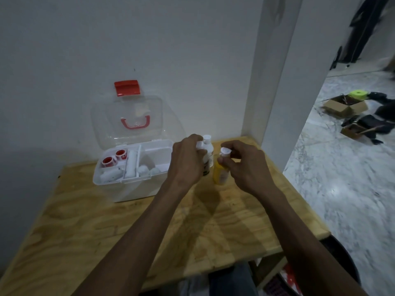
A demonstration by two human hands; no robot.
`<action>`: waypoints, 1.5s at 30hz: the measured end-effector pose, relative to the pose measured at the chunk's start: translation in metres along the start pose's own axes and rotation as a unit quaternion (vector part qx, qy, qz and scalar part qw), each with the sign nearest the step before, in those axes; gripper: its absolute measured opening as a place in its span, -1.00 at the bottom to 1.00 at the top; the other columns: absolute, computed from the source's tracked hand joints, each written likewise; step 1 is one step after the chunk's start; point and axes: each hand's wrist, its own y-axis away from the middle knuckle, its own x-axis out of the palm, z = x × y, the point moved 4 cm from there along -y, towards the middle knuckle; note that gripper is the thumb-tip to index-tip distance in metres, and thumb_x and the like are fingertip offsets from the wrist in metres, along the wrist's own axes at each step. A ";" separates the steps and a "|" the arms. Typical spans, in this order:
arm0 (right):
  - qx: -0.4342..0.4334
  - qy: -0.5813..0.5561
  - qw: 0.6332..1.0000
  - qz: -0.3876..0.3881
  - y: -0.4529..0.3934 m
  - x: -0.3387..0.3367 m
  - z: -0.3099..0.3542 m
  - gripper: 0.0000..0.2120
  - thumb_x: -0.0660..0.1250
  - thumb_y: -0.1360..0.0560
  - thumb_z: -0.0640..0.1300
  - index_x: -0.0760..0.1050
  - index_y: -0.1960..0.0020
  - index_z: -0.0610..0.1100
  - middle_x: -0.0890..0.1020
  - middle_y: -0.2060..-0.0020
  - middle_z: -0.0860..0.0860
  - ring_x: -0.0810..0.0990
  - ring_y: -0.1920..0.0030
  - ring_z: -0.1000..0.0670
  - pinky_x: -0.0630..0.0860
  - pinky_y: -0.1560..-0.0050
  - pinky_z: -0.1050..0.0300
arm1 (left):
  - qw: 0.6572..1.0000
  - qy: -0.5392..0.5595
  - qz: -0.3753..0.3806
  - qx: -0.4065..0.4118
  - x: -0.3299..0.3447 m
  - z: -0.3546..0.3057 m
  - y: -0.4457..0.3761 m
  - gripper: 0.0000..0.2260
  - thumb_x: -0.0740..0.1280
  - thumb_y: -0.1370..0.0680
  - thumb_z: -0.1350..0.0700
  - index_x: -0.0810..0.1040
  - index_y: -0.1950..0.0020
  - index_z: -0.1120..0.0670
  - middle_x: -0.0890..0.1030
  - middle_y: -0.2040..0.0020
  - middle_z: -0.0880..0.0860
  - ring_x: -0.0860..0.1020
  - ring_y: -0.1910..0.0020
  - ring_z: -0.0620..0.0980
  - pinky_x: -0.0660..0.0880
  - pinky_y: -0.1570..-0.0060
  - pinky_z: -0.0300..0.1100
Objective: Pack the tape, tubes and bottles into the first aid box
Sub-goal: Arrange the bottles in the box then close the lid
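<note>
Three bottles stand just right of the open first aid box [119, 184] on the wooden table [85, 221]: the left hand [188, 161] grips a dark-labelled bottle [205, 165], a white bottle [208, 147] behind it. The right hand [245, 165] pinches the yellow bottle [221, 174] at its white cap; labels are unreadable. The box's tray holds two red-and-white tape rolls [113, 158] and several white tubes [130, 165].

First aid box [136, 184]: lid up, top access open. Its right tray compartment mostly free; left ones full w/ tape rolls [111, 161] & tubes [130, 165]. Right of box: bottles [210, 152] & both hands crowd the gap. Table [85, 227] in front of box bare.
</note>
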 end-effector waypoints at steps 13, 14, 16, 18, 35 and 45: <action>-0.114 -0.052 0.992 -0.026 -0.037 0.025 0.099 -0.79 0.43 -0.48 -0.13 0.59 -0.11 -0.06 0.66 0.05 0.12 0.60 0.08 0.23 0.43 0.11 0.54 | 0.991 -0.015 -0.128 0.029 -0.126 0.026 -0.016 -0.72 0.38 -0.54 0.16 0.58 -0.25 0.11 0.65 -0.17 0.09 0.63 -0.10 0.05 0.58 -0.12 -0.06; -0.120 -0.058 0.991 -0.023 -0.040 0.033 0.103 -0.79 0.43 -0.48 -0.13 0.59 -0.11 -0.07 0.67 0.04 0.09 0.61 0.06 0.20 0.44 0.11 0.53 | 0.990 -0.015 -0.137 0.030 -0.131 0.032 -0.019 -0.74 0.38 -0.54 0.17 0.59 -0.22 0.12 0.66 -0.13 0.09 0.64 -0.07 0.05 0.58 -0.11 -0.06; -0.125 -0.066 0.990 -0.015 -0.045 0.048 0.107 -0.79 0.42 -0.48 -0.14 0.59 -0.11 -0.07 0.68 0.02 0.07 0.62 0.04 0.17 0.45 0.12 0.52 | 0.989 -0.013 -0.146 0.029 -0.135 0.043 -0.023 -0.77 0.38 -0.54 0.18 0.61 -0.19 0.12 0.68 -0.07 0.10 0.64 -0.04 0.05 0.59 -0.08 -0.06; -0.124 -0.071 0.990 -0.004 -0.050 0.061 0.107 -0.79 0.43 -0.48 -0.14 0.59 -0.11 -0.08 0.68 0.03 0.05 0.63 0.03 0.14 0.48 0.10 0.48 | 0.991 -0.020 -0.133 0.023 -0.132 0.053 -0.028 -0.76 0.37 -0.54 0.20 0.60 -0.21 0.13 0.67 -0.11 0.11 0.64 -0.07 0.07 0.58 -0.11 -0.06; -0.075 0.069 0.981 0.164 -0.057 0.133 0.064 -0.79 0.45 -0.44 -0.17 0.61 -0.07 -0.16 0.67 0.06 -0.10 0.60 0.08 -0.09 0.57 0.02 -0.10 | 0.991 -0.102 0.069 -0.048 -0.066 0.113 -0.034 -0.69 0.38 -0.51 0.24 0.57 -0.26 0.16 0.62 -0.18 0.16 0.56 -0.15 0.13 0.48 -0.10 -0.10; -0.089 0.124 0.970 0.190 -0.057 0.141 0.068 -0.76 0.43 -0.47 -0.21 0.59 -0.13 -0.20 0.63 -0.01 -0.14 0.56 0.03 -0.14 0.56 0.01 -0.07 | 0.988 -0.111 0.092 -0.055 -0.061 0.115 -0.034 -0.68 0.40 -0.51 0.24 0.57 -0.27 0.17 0.62 -0.18 0.16 0.58 -0.09 0.12 0.49 -0.08 -0.11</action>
